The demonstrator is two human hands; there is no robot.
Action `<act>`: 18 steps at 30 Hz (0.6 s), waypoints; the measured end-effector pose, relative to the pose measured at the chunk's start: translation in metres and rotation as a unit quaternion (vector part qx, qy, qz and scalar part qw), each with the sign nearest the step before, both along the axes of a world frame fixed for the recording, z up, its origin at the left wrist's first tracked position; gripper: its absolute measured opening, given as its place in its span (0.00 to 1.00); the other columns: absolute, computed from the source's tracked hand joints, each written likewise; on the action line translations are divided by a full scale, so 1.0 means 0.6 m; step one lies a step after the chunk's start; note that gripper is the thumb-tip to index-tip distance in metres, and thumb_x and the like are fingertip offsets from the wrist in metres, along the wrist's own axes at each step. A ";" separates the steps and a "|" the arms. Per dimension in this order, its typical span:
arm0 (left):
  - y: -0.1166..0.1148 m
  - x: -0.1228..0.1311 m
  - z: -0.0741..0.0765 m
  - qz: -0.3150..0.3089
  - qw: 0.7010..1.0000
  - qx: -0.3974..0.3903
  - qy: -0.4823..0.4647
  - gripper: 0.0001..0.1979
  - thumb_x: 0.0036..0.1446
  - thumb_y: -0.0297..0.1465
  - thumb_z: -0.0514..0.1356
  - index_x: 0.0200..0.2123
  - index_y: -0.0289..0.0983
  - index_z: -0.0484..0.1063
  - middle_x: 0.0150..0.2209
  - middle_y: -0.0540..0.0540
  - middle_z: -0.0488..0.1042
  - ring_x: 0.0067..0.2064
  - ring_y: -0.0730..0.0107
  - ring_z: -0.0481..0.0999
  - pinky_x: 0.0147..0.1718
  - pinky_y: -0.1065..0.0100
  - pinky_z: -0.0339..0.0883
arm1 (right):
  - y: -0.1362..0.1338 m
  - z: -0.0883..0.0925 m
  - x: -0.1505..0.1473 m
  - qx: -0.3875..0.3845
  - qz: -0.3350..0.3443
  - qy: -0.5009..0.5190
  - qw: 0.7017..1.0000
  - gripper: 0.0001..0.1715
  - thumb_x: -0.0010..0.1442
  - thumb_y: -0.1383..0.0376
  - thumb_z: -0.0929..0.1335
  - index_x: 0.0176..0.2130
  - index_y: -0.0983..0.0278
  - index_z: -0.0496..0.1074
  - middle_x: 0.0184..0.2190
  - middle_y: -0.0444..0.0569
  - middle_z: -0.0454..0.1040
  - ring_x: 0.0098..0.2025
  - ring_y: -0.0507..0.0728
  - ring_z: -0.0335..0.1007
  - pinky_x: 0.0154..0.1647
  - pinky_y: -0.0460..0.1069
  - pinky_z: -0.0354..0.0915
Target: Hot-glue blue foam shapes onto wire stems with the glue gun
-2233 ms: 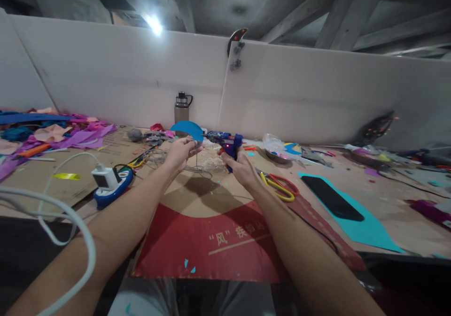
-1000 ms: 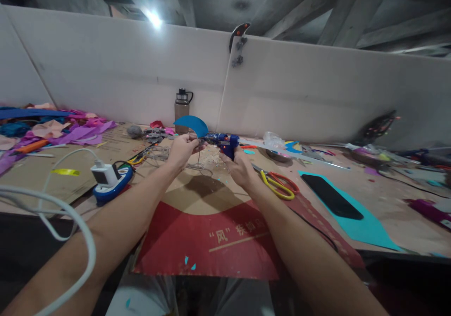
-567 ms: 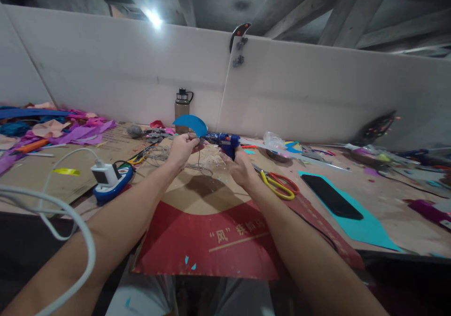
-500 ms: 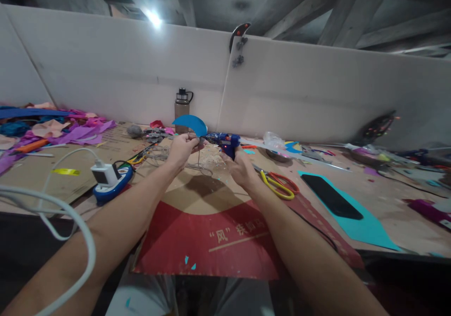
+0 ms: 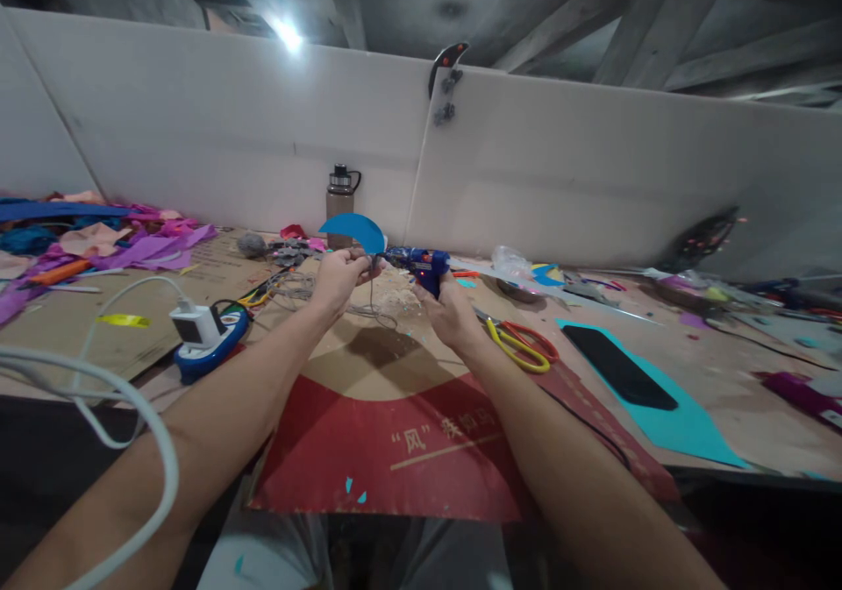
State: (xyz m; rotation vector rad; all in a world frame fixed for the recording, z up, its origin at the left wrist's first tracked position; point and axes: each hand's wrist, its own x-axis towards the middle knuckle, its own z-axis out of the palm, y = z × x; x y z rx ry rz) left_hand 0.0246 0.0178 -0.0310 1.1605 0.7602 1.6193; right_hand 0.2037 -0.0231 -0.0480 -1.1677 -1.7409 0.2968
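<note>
My left hand (image 5: pixel 342 279) is closed in a pinch on the lower end of a blue crescent-shaped piece (image 5: pixel 355 229), which curves up and to the left above the fingers. A thin dark cord (image 5: pixel 372 296) hangs below that grip. My right hand (image 5: pixel 449 308) is wrapped round the handle of a blue glue gun (image 5: pixel 427 264) with a small red light. The gun's nozzle points left and comes close to the pinched end of the crescent; whether they touch I cannot tell. Under both hands lies a red and tan cardboard sheet (image 5: pixel 395 388) with pale crumbs on it.
Scissors (image 5: pixel 519 347) with yellow and red handles lie to the right, near a black phone (image 5: pixel 618 366) on turquoise sheet material (image 5: pixel 697 437). A brown bottle (image 5: pixel 340 200) stands at the back. On the left are a blue power strip (image 5: pixel 210 344), a white cable and purple scraps (image 5: pixel 158 248).
The blue crescent has shifted very slightly left in my left hand. The right hand and the glue gun are almost where they were.
</note>
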 end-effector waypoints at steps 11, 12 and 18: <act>-0.006 0.002 0.006 0.000 1.000 -0.006 -0.011 0.05 0.44 0.22 0.64 0.22 0.30 0.69 0.25 0.45 0.73 0.34 0.66 0.78 0.45 0.56 0.72 | -0.001 0.000 0.000 -0.006 -0.019 -0.009 1.000 0.22 0.57 0.57 0.64 0.49 0.64 0.66 0.39 0.57 0.73 0.39 0.63 0.67 0.45 0.59 0.62; -0.005 0.002 0.006 -0.002 1.000 -0.006 -0.012 0.05 0.44 0.22 0.63 0.22 0.30 0.69 0.26 0.45 0.73 0.34 0.66 0.78 0.45 0.56 0.72 | -0.003 0.001 0.000 -0.011 -0.023 -0.015 1.000 0.22 0.57 0.57 0.64 0.49 0.65 0.66 0.39 0.58 0.73 0.39 0.64 0.68 0.45 0.59 0.62; -0.005 0.000 0.004 -0.010 1.000 -0.003 -0.007 0.02 0.45 0.23 0.62 0.24 0.29 0.71 0.25 0.45 0.74 0.33 0.67 0.78 0.44 0.58 0.72 | -0.008 0.007 0.000 -0.005 -0.019 -0.036 0.999 0.24 0.58 0.57 0.62 0.51 0.65 0.66 0.41 0.59 0.73 0.42 0.65 0.69 0.46 0.59 0.61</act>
